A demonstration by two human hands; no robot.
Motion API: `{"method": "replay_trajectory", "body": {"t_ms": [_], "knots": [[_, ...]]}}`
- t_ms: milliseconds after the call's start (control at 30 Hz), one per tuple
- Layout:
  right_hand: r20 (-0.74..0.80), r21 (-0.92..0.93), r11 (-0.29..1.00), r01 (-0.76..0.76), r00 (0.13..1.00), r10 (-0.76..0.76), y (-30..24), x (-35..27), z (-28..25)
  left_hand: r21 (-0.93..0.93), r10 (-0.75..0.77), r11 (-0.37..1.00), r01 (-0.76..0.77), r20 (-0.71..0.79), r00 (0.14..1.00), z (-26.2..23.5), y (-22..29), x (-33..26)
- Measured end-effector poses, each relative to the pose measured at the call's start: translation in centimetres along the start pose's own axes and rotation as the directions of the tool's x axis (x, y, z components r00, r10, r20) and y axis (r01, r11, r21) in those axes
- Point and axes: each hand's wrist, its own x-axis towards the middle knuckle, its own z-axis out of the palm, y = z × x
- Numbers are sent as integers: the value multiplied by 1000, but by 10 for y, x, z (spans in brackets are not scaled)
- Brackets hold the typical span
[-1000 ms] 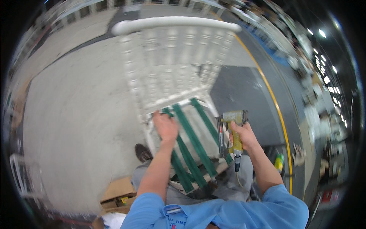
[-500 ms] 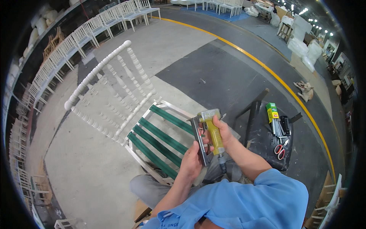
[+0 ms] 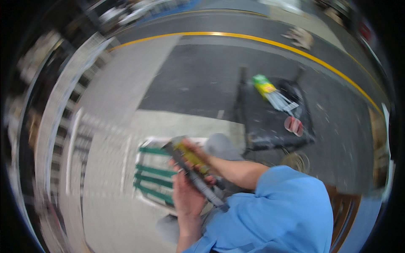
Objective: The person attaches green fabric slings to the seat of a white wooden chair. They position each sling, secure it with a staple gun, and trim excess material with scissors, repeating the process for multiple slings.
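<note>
My right hand [image 3: 197,151] is wrapped round the yellow handle of a pneumatic staple gun [image 3: 192,159]. My left hand [image 3: 187,195] grips the gun's long dark magazine from below, its fingers curled against it. The magazine slants down toward my blue shirt. Both hands are in front of my body, over the near side of a white chair [image 3: 139,156]. Green straps [image 3: 154,170] run across that chair's open seat frame. The picture is smeared by motion, so the chair's spindled back and the finer parts of the gun are blurred.
A black padded seat [image 3: 270,135] stands to the right. On it lie a green and yellow box [image 3: 263,85], grey staple strips [image 3: 279,101] and red-handled scissors [image 3: 294,125]. A coiled hose [image 3: 296,162] is below it. White chairs [image 3: 63,109] line the left; a dog [image 3: 299,38] lies beyond the yellow line.
My view has swung to the right, with much blur. The staple gun is tilted more, and its dark magazine now reaches further toward my shirt. Both hands still hold it.
</note>
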Motion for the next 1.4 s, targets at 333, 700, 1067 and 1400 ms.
{"method": "replay_trajectory", "body": {"t_ms": [333,700,1067,1400], "knots": [[-529,-502,-21,-864,326,-783,-99,-187,87,-40,-27,999,21,-156,987,-29,-6,16],[117,102,237,-966,-225,-967,-189,-358,168,-112,40,991,-77,-303,952,-66,-5,4],[87,310,-164,-937,200,-976,-204,-343,177,-172,72,977,-125,-282,957,-70,-13,1],[-254,-750,-310,-584,687,-681,-75,-57,140,-10,185,980,-197,-301,935,-49,-25,8]]}}
